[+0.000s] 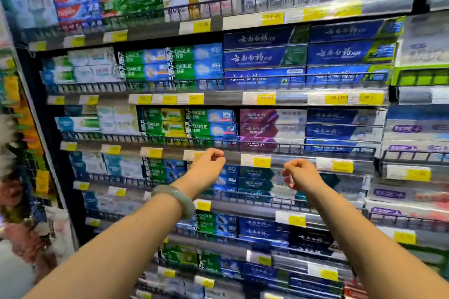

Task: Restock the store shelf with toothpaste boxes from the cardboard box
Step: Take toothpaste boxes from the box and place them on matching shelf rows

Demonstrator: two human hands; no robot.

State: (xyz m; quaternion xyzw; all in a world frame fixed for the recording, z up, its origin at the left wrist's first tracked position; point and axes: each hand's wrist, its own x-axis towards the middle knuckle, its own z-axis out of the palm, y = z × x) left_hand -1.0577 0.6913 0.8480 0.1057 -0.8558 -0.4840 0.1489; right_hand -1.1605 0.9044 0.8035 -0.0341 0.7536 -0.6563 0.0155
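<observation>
Toothpaste boxes fill the store shelf (255, 147) in front of me: green and blue boxes (211, 122) in the middle, dark blue boxes (264, 58) higher up, purple ones (258, 126) to the right. My left hand (209, 164), with a pale green bangle on its wrist, is raised just before the rail of the middle tier. My right hand (300, 175) is raised at about the same height, a little to the right. Both have their fingers curled and hold nothing. No cardboard box is in view.
Wire rails (170, 139) run along each tier's front, with yellow price tags (262, 161) beneath. A side rack of hanging goods (26, 143) stands at the left. White and purple boxes (413, 128) fill the adjoining shelf on the right.
</observation>
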